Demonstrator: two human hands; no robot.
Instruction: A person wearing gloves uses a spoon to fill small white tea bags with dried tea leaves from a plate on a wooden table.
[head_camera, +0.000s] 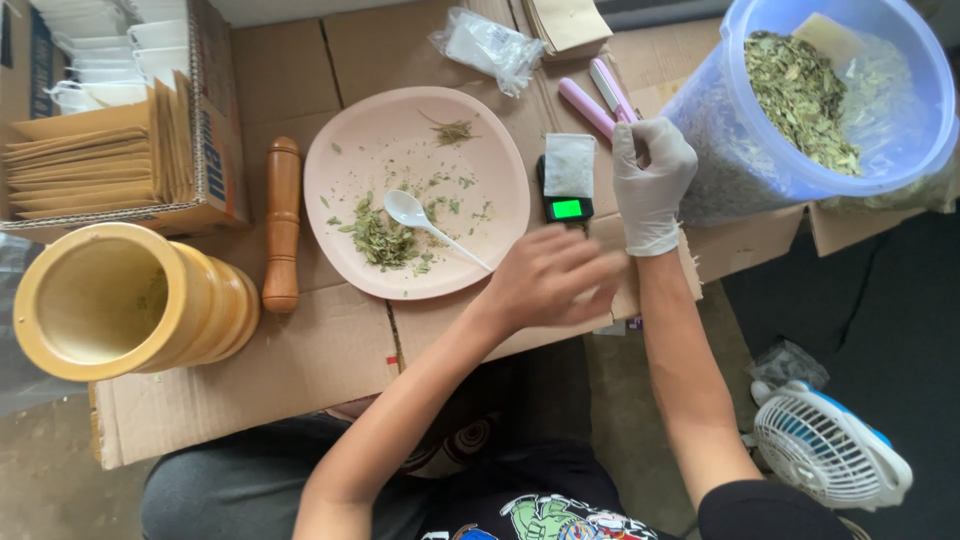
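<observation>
A small white filter pouch (570, 164) lies flat on a pocket digital scale (567, 196) whose green display is lit, just right of the pink plate (415, 110). The pouch is judged to be very light, thin and limp (it would fold or slide at a touch), so it would best be pinched by one edge or a corner rather than pressed from above.

The gloved right hand (650, 185) is held just beside the pouch, between the scale and the tub, with its fingers curled near two pink tools (598, 100); whether anything is pinched between those fingertips cannot be told. The bare left hand (548, 278) hovers below the scale, blurred, its fingers loosely spread and nothing seen in it.

On the plate lie a white plastic spoon (425, 222) and a small heap of crumbled dried leaves (380, 240), with scattered flakes around. A large clear blue tub (740, 150) of dried green leaves stands at the right, tilted toward the camera. To the left are a wooden pestle (282, 225), a yellow wooden mortar (120, 300) lying on its side, and a cardboard box (215, 150) filled with brown envelopes and white pouches. A clear bag (488, 45) lies at the top, and a small white fan (830, 450) on the floor.

The scale's body is mostly covered by the pouch, the pink tools are partly hidden behind the glove, and the tub's right edge is cut off.
</observation>
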